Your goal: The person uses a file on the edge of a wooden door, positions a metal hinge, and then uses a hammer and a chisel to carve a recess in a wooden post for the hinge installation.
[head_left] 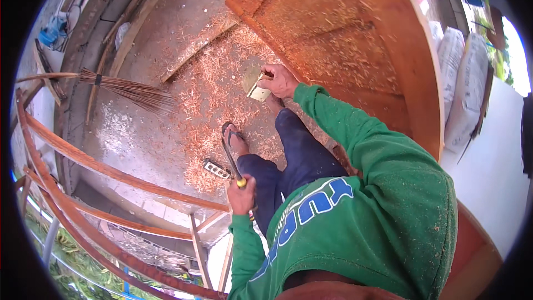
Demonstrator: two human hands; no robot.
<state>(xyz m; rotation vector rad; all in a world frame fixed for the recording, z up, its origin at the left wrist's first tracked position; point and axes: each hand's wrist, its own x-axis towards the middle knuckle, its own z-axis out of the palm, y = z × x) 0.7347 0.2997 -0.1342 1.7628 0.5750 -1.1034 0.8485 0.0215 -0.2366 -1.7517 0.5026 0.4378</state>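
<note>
My right hand (279, 81) pinches a brass-coloured hinge (259, 93) with screw holes in its leaf, beside the edge of a large orange-brown wooden panel (327, 5). Low in front of me, my left hand (241, 195) is closed round the handle of a tool with a yellow collar and a long, dark, slightly curved shaft (229, 155). The shaft points away toward my sandalled foot (237, 141); its exact kind is unclear. Wood shavings lie over the panel and the floor about my feet.
A white socket strip (216, 168) lies near my left foot. Farther left is a stick broom (130, 90). Reddish wooden framing (119, 175) curves along the left side. A wood strip (200, 50) rests on the floor. Filled white sacks (466, 89) stand beyond the panel.
</note>
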